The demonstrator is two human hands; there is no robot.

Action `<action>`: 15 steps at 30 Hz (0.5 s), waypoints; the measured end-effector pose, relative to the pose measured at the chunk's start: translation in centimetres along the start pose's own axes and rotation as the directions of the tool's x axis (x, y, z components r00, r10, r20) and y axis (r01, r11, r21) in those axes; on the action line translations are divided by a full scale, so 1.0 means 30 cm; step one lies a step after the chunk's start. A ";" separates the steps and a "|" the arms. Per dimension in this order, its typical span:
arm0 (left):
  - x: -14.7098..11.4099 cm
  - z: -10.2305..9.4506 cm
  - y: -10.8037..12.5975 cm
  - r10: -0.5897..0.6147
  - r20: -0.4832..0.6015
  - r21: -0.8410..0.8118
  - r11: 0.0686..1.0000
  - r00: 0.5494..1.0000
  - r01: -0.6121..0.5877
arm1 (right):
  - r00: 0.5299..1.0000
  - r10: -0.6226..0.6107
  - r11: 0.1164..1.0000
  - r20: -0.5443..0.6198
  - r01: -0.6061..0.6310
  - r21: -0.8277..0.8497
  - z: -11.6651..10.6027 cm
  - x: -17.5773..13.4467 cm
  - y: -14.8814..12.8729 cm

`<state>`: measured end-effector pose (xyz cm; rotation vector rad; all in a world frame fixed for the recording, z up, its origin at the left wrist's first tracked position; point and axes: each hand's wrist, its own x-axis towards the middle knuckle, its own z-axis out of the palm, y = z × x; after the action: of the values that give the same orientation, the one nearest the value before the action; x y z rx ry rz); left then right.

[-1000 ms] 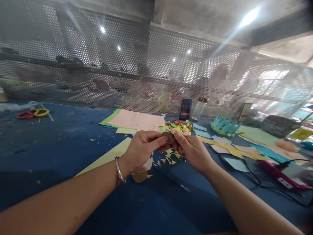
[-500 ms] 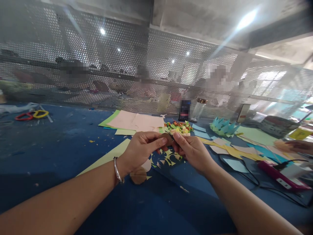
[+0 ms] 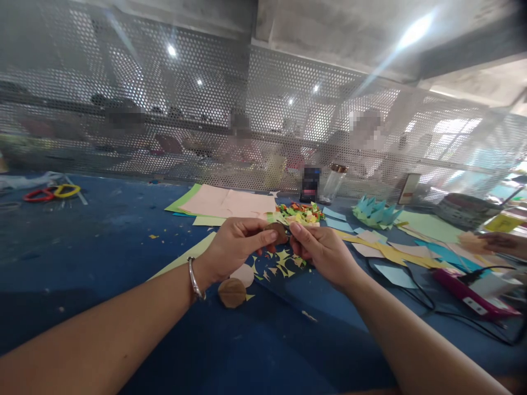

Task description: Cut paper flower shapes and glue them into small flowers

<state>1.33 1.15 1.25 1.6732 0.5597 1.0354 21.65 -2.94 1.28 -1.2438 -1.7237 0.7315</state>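
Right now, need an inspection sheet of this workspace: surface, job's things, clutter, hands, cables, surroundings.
Surface: blue tabletop, strewn with small paper bits.
Job's things: brown piece in hand; brown disc and pale pink disc lie on the tabletop.
Clutter: pale offcuts under the hands, multicoloured scrap pile behind, paper stack.
Left hand: pinches the brown piece.
Right hand: close beside it; grip hidden.
Cables: black cable near purple power strip, right side.
Surroundings: perforated screen behind; another person's hand at right edge, at peach paper.
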 end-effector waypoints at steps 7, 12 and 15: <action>0.003 -0.001 -0.003 -0.005 0.000 -0.005 1.000 1.000 0.005 | 1.000 -0.013 0.999 -0.005 0.013 -0.034 -0.002 -0.003 -0.006; -0.002 -0.001 0.014 0.000 0.008 0.024 1.000 1.000 0.000 | 1.000 -0.010 0.999 0.010 0.010 -0.037 -0.002 -0.005 -0.012; -0.003 -0.001 0.025 0.016 0.019 0.044 0.999 1.000 -0.017 | 1.000 -0.005 0.999 0.010 0.006 -0.046 -0.002 -0.004 -0.012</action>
<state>1.17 0.84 1.92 1.7274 0.5612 1.0244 21.57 -3.18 1.58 -1.2682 -1.7601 0.6993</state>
